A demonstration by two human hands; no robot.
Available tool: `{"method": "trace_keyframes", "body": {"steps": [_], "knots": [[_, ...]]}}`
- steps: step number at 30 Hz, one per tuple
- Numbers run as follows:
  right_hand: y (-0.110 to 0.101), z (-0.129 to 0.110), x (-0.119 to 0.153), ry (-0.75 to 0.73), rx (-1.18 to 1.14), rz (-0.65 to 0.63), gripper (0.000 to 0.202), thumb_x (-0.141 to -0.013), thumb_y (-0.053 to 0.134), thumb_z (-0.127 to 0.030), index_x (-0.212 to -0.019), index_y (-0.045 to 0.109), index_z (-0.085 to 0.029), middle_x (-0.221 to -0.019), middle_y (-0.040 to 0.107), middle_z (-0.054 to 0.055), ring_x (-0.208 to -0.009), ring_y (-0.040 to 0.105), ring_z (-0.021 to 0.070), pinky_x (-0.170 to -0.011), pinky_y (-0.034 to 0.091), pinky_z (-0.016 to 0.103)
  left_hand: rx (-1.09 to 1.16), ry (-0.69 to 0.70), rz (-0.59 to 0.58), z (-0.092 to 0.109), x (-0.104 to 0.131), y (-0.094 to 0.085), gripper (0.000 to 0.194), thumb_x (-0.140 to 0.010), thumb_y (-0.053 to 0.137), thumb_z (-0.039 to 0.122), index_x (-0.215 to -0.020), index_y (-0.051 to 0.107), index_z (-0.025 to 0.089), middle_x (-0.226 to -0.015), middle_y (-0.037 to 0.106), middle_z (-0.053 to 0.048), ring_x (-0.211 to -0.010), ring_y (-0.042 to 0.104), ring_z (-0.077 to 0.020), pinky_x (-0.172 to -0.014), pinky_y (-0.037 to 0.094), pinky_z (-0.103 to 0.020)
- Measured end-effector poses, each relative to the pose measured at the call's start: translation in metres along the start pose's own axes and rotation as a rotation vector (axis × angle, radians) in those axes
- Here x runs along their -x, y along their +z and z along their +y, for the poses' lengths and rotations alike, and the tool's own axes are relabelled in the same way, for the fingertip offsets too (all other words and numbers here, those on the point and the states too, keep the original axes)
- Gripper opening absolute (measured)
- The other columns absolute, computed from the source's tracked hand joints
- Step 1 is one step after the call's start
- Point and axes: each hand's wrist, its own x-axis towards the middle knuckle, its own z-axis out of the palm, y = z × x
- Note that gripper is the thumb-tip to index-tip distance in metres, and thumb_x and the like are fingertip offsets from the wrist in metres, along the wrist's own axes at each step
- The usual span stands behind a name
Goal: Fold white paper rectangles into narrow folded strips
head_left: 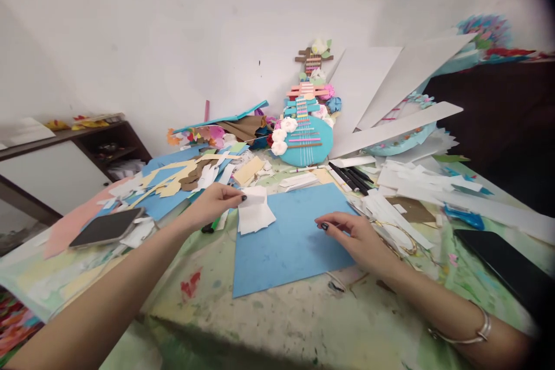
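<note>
White paper pieces [255,219]: a small overlapping stack at the upper left corner of the blue sheet, partly lifted in the left hand.
Left hand [217,203]: thumb and fingers pinched together on the top edge of the white paper pieces.
Blue sheet [290,254]: lying flat near the front edge of the table, a little askew.
Right hand [355,237]: loosely half open, fingers curled, seemingly holding nothing, over the sheet's right side; whether it touches the sheet, I cannot tell.
Right wrist: a silver bangle [483,326].
Just behind the sheet: black pens [347,178] side by side.
Left of the sheet: cream paper strips [171,185] among other scraps, and a phone [106,226].
Far right: a dark flat device [498,260].
Back of the table [243,326]: a turquoise paper guitar [310,153] with white flowers, upright before the wall [173,29].
</note>
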Motion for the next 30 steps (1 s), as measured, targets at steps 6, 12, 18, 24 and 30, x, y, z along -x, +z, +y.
{"method": "trace_keyframes", "body": {"steps": [6,12,18,24,30], "knots": [[0.003,-0.003,0.004,-0.04,-0.071,-0.004,0.021,-0.084,0.052,-0.03,-0.095,0.068,-0.023,-0.095,0.07,0.006,-0.083,0.065,0.019,-0.068,0.054,0.031,0.598,-0.09,0.105,0.028,-0.005,0.021,0.019,-0.069,0.071,0.027,-0.08,0.07,0.011,-0.071,0.071,-0.007,-0.071,0.068,-0.0189,-0.08,0.054,-0.035],[0.009,-0.017,0.015,-0.414,0.117,0.211,0.048,-0.08,0.061,-0.027,-0.126,0.047,-0.024,-0.119,0.057,0.011,-0.071,0.061,0.0132,-0.062,0.055,0.028,1.006,-0.141,-0.157,0.071,0.014,0.088,0.014,-0.079,0.061,0.019,-0.083,0.068,0.008,-0.086,0.072,-0.014,-0.084,0.069,-0.023,-0.085,0.053,-0.039],[0.006,-0.019,0.021,-0.579,0.473,0.45,0.037,-0.084,0.054,-0.016,-0.121,0.053,-0.02,-0.115,0.061,0.012,-0.104,0.058,0.0225,-0.085,0.051,0.036,1.068,-0.084,-0.256,0.082,0.023,0.124,0.016,-0.083,0.059,0.021,-0.085,0.068,0.008,-0.093,0.072,-0.013,-0.091,0.067,-0.0215,-0.095,0.047,-0.039],[-0.011,-0.016,0.013,-0.378,0.219,0.478,0.02,-0.084,0.05,-0.014,-0.091,0.068,-0.022,-0.083,0.07,0.005,-0.078,0.063,0.0184,-0.071,0.05,0.034,1.015,-0.069,-0.284,0.069,0.011,0.12,0.027,-0.082,0.062,0.031,-0.096,0.064,0.007,-0.093,0.071,-0.015,-0.092,0.067,-0.0232,-0.088,0.051,-0.035],[-0.017,-0.018,0.005,0.218,-0.593,0.181,0.023,-0.067,0.071,-0.032,-0.082,0.067,-0.016,-0.078,0.072,0.006,-0.069,0.066,0.0181,-0.06,0.05,0.028,0.739,-0.138,-0.36,0.055,0.005,0.119,0.039,-0.074,0.072,0.027,-0.106,0.055,0.014,-0.065,0.07,-0.004,-0.046,0.063,-0.0119,-0.038,0.042,-0.014]]}}
